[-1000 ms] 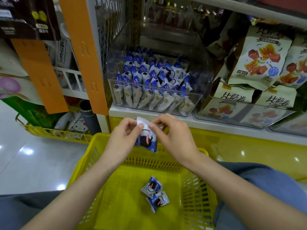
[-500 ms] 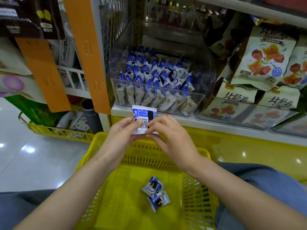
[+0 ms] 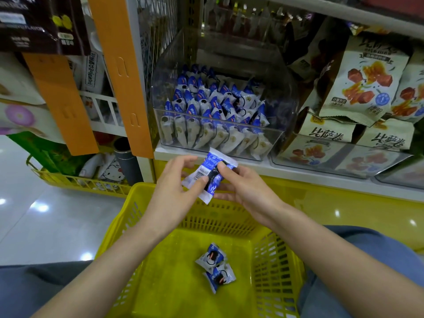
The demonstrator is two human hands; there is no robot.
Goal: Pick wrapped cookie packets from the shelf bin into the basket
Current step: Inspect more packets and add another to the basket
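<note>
Nearest, the yellow basket (image 3: 174, 288) lies between the person's blue-trousered legs. Two cookie packets (image 3: 212, 258) rest on its floor, touching, one overlapping the other, both picture side up. Above the basket's far wall both hands share a third packet (image 3: 202, 173), barcode side toward the camera. Its long axis slants from lower left to upper right, the upper end pointing toward the shelf. The left hand (image 3: 172, 193) presses its thumb tip on the packet's lower half, its other fingers loosely curled and spread, one behind the left edge. The right hand (image 3: 250, 191) pinches the upper half, thumb on top, fingers underneath. Just beyond, on the white shelf (image 3: 298, 173), one clear bin (image 3: 275, 143) holds rows of blue-and-white packets (image 3: 206, 115). They stand on end, blue tops up, too tightly packed to count. Right of the bin lie at least four cream snack bags (image 3: 367, 81); left of it hang two orange panels (image 3: 124, 72)
</note>
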